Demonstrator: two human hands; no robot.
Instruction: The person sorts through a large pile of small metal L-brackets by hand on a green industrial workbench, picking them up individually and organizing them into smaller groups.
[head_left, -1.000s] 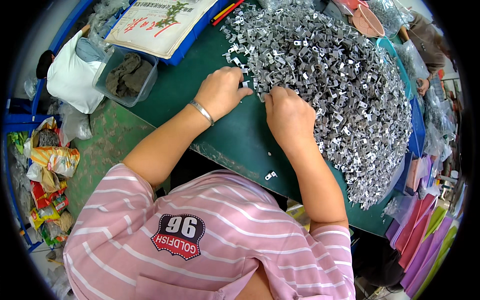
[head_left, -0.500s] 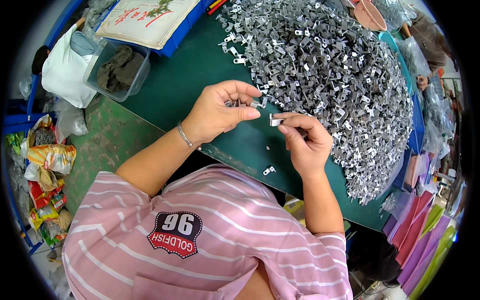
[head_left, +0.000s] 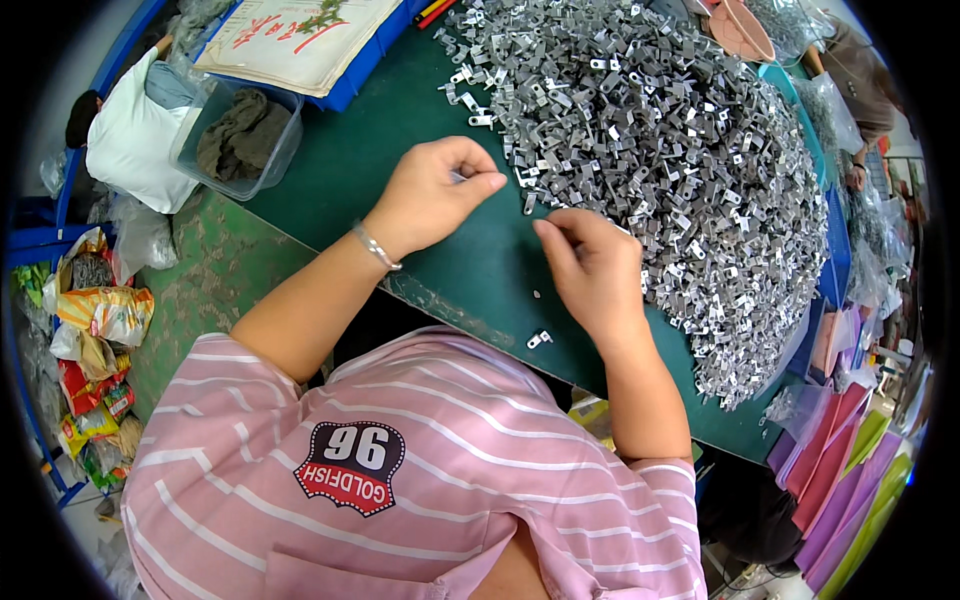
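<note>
The left hand (head_left: 435, 200) curls around what seems an angled metal bracket (head_left: 458, 176), whether the right hand (head_left: 598, 268) pinches anything I cannot tell, and beyond them, far right on the green table (head_left: 365, 150), lie heaped metal brackets (head_left: 650, 130), probably light, stiff and slick, best taken by their flat tabs.

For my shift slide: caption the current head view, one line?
Curled left hand and right hand beside a heap of small metal brackets on a green table.
</note>
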